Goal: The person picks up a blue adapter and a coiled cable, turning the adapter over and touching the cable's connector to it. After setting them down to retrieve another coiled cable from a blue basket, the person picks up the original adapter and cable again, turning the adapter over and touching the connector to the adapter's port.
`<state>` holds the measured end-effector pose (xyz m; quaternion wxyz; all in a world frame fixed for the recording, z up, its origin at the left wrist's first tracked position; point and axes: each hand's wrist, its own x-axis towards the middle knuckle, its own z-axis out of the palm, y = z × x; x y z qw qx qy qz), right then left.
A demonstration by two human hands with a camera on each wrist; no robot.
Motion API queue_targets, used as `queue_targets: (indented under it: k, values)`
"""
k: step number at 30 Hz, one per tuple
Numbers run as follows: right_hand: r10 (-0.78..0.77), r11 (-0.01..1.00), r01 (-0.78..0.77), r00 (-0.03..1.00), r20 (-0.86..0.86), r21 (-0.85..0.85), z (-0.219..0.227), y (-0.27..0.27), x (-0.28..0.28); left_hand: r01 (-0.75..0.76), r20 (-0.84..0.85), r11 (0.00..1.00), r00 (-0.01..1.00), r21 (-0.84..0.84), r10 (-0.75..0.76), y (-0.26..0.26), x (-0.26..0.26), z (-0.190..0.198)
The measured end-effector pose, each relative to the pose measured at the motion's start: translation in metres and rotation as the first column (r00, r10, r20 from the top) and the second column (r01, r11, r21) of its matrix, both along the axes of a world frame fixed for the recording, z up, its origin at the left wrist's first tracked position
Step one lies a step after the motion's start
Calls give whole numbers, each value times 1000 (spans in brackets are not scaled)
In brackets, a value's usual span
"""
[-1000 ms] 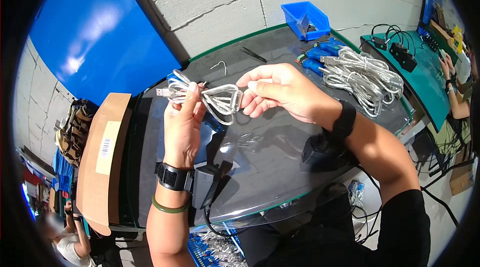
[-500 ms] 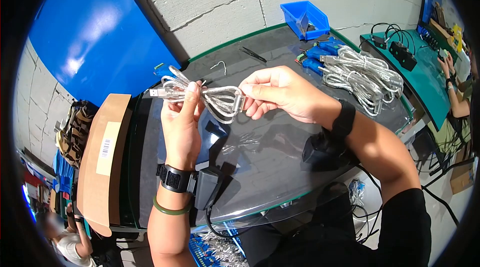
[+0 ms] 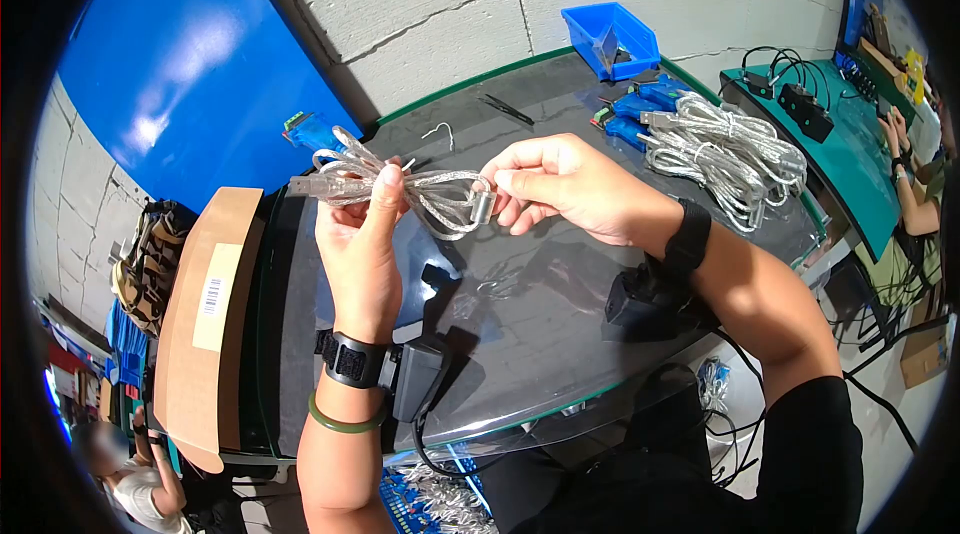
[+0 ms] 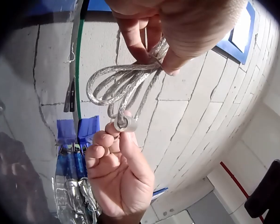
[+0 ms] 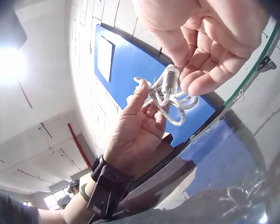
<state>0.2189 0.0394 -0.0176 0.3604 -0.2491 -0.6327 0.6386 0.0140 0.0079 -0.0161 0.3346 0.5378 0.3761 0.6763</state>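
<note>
One cardboard box (image 3: 195, 364) stands at the table's (image 3: 545, 334) left side, out of the way of my wrists. Next, a blue connector (image 3: 310, 130) and a metal USB plug (image 3: 313, 187) jut from the left side of the silver cable (image 3: 430, 196); both ends point away from the loops, which probably keeps them from snagging. My left hand (image 3: 362, 269) pinches the coil at its narrow middle, thumb on the near side, likely because that one grip gathers all the turns. Whether a tie rings the coil under the fingers: cannot tell. The coil is held up above the table between my hands. Beyond it lie a white wire tie (image 3: 440, 132) and dark tweezers (image 3: 507, 109), apart from each other. At the right end of the coil, my right hand (image 3: 580, 184) pinches the loop beside the clear cylinder (image 3: 482, 207), presumably to steady that end. Farther right, a blue bin (image 3: 645, 39) sits at the far edge, near a pile of bundled cables (image 3: 725, 159), with their blue connectors (image 3: 628, 119) grouped on the left side, perhaps for order.
</note>
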Motion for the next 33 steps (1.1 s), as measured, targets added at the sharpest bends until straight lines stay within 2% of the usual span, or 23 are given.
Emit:
queue_targets:
  k: [4,13,16,22,24,27,31,33]
  values:
    - [-19,1000,19,1000,5,16,-1,1,0,-14,-8,999,1000,32,15,-3,2,2]
    - [46,996,-44,999,-29,80,-2,-3,-1,-51,40,998,998,47,49,-6,5,6]
    - [73,989,-73,997,4,127,-3,-1,-3,-24,-28,998,999,58,26,-6,2,4]
    - [56,979,-55,998,5,196,-5,1,-3,-25,22,999,999,45,24,-8,6,7]
    - [15,961,-31,998,62,275,-2,-1,-3,-1,14,998,1000,61,1,-8,4,6]
    - [-37,956,10,996,83,294,0,-4,-3,13,14,998,1000,63,-14,-7,3,6]
    - [-84,917,55,995,56,396,-1,-6,-4,-8,32,998,999,61,6,-8,5,7]
    - [-132,881,51,981,140,471,6,-10,-3,-5,34,999,999,35,4,-7,3,6]
